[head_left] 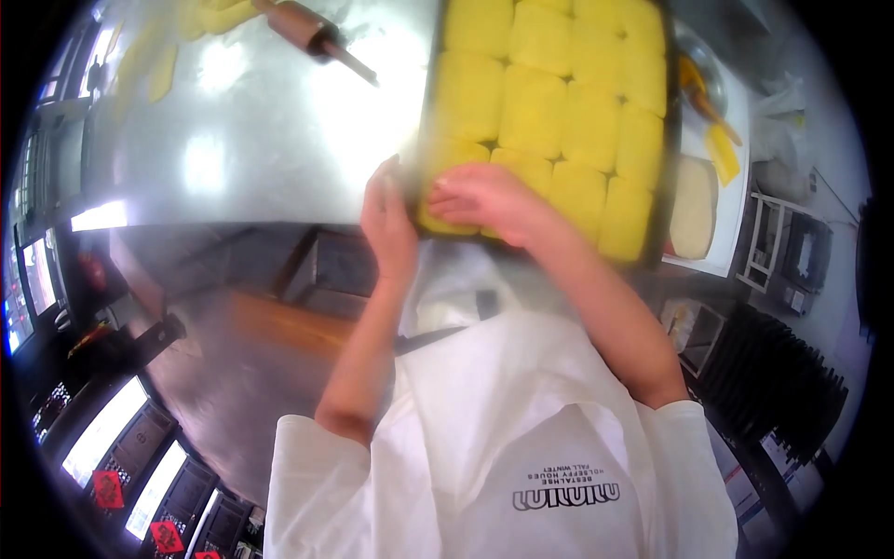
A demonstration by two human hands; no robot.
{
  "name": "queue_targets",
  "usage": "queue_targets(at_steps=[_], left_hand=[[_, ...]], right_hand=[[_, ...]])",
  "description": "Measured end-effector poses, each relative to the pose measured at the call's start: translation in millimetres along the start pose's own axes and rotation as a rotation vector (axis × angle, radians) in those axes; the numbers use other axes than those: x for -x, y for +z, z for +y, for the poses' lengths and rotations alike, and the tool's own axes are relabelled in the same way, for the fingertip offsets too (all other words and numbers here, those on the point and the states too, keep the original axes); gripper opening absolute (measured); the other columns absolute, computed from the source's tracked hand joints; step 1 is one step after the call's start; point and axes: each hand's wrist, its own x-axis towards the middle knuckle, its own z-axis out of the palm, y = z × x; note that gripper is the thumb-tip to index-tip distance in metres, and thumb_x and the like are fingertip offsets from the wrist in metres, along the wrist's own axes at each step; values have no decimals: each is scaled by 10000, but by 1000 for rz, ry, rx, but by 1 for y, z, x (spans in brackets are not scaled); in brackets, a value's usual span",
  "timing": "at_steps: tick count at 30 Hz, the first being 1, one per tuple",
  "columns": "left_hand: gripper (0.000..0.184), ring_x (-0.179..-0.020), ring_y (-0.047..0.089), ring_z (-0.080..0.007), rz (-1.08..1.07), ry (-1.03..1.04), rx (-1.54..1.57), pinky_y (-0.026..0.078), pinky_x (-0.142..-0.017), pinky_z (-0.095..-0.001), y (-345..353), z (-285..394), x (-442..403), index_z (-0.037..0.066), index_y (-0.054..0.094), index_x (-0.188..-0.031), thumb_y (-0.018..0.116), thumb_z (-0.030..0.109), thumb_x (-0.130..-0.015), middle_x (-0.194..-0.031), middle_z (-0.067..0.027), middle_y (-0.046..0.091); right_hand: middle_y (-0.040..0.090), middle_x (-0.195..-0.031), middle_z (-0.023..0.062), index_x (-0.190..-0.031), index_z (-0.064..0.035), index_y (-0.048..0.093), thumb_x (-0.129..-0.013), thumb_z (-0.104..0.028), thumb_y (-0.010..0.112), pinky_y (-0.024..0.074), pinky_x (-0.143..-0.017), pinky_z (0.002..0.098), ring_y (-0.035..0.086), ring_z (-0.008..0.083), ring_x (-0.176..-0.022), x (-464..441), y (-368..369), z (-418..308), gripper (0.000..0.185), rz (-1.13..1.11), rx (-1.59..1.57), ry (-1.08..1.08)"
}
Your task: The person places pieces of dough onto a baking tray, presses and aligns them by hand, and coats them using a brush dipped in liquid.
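Observation:
A dark-edged tray (667, 140) holds several yellow dough-like squares (534, 110) laid in rows, close against one another. My right hand (486, 200) is over the near left part of the tray, fingers bent and close together above a yellow square; whether something is between them is hidden. At the tray's left side, my left hand (387, 207) is held on edge with its fingers pointing away from me, near the table's front edge. Its fingers are blurred, and I cannot make out anything in them.
A rolling pin (303, 30) lies on the metal table (270, 149), near yellow strips (163, 73) at the far left. Right of the tray are a metal bowl (712, 79), a yellow scraper (722, 155) and pale dough (694, 207). Dark stacked trays (778, 373) stand at the lower right.

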Motion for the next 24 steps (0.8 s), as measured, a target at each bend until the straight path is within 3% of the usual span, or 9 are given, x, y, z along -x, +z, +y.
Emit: queue_targets(at_steps=[7,10,13,16,19,24], left_hand=[[365,-1016,640,-176,-20,-45,-35,509,-946,-319,-5,3,-5,-56,625,-1330,488,208,-1119,-1148,-117,693],[362,-1008,643,-175,-32,-42,-46,512,-939,-318,-4,4,-6,-52,634,-1323,492,210,-1117,-1157,-120,694],[361,-1002,647,-175,-32,-35,-55,518,-930,-319,-7,-1,-3,-49,638,-1322,499,211,-1114,-1159,-120,698],[357,-1003,650,-173,-38,-28,-64,523,-926,-319,-8,0,-6,-47,641,-1317,503,210,-1112,-1149,-117,703],[346,-1012,651,-170,-44,-40,-50,524,-932,-317,-10,0,-5,-45,643,-1312,508,201,-1111,-1146,-114,705],[325,-1035,645,-164,-31,-25,-60,523,-938,-312,-11,-7,-3,-44,641,-1311,523,177,-1105,-1162,-111,700]], right_hand=[[699,-1202,199,-1184,65,667,-1014,-243,626,563,-979,389,706,279,-1107,-21,-1,5,354,-11,-37,42],[720,-1114,183,-1131,36,694,-1005,-230,631,579,-937,405,727,276,-1028,-12,3,6,301,-29,93,-66],[745,-934,141,-1032,-19,685,-977,-193,696,578,-748,381,714,257,-808,0,2,10,182,89,379,-127],[710,-792,148,-886,-37,648,-890,-219,759,551,-720,474,694,365,-764,2,11,16,213,291,981,-421],[695,-794,167,-855,-38,621,-824,-224,812,517,-705,509,669,413,-783,-5,17,14,268,220,1029,-367],[695,-787,177,-814,-41,641,-800,-214,830,530,-691,474,689,385,-772,-18,21,28,257,272,1199,-403]])
